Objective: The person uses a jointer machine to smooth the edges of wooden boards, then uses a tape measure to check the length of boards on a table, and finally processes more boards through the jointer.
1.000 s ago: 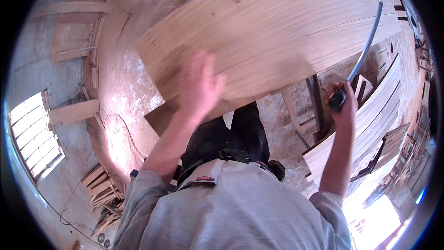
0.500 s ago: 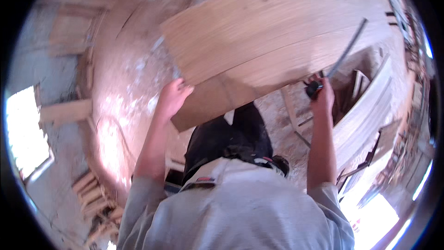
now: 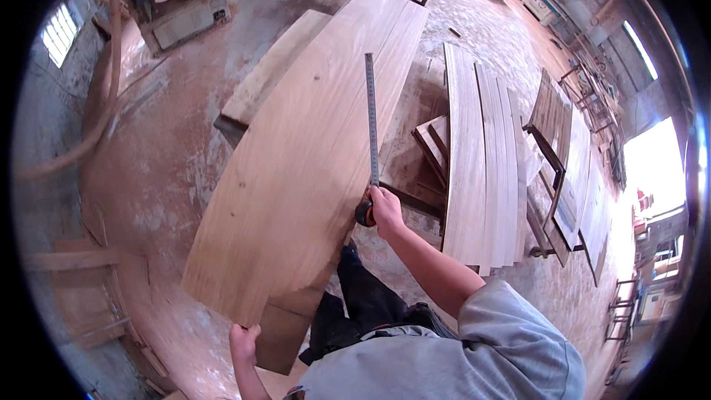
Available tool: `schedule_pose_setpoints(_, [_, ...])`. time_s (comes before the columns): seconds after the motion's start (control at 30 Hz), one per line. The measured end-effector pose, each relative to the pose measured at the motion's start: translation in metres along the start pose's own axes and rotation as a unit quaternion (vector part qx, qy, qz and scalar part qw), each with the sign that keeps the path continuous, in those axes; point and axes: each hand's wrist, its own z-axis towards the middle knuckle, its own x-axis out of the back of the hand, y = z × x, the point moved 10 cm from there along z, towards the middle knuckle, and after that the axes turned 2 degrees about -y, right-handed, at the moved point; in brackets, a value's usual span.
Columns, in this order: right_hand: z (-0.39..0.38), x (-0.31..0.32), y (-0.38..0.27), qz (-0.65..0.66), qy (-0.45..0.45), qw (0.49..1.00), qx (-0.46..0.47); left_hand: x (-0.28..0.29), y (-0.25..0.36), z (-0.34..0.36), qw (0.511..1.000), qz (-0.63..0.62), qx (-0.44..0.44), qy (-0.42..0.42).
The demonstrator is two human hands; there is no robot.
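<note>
Pale wood is filling the middle of the scene: the wide board (image 3: 296, 155) is running from your near left toward the far middle, and your right hand (image 3: 387, 211) is clasping the black tape measure (image 3: 365, 213) beside its right edge, fingers wrapped around the case. The steel blade (image 3: 372, 118) is pointing far, its free end showing over the board but short of the far end; whether it is touching the wood, you are not letting us tell. Your left hand (image 3: 244, 342) is meeting the near edge, just beside a darker brown piece (image 3: 285, 330); whether its fingers are pinching the wood or only resting there, I cannot tell. Planks (image 3: 466, 163) are lying to the right. So you are looking partway along: blade out, not yet reeled in, no fresh mark showing on the wood.
</note>
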Motion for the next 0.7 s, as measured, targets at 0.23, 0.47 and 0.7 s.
schedule_pose_setpoints(0.23, [0.004, -0.004, 0.002, 0.024, 0.012, 1.0, -0.012, -0.006, -0.013, -0.005, 0.999, 0.026, 0.03, -0.01])
schedule_pose_setpoints(0.47, [0.004, -0.001, -0.015, -0.133, 0.007, 0.991, -0.003, -0.009, -0.026, -0.005, 0.999, 0.041, -0.024, -0.02])
schedule_pose_setpoints(0.7, [0.011, -0.009, -0.031, -0.198, 0.001, 0.98, 0.028, -0.032, 0.0, -0.019, 0.813, 0.528, -0.214, -0.119])
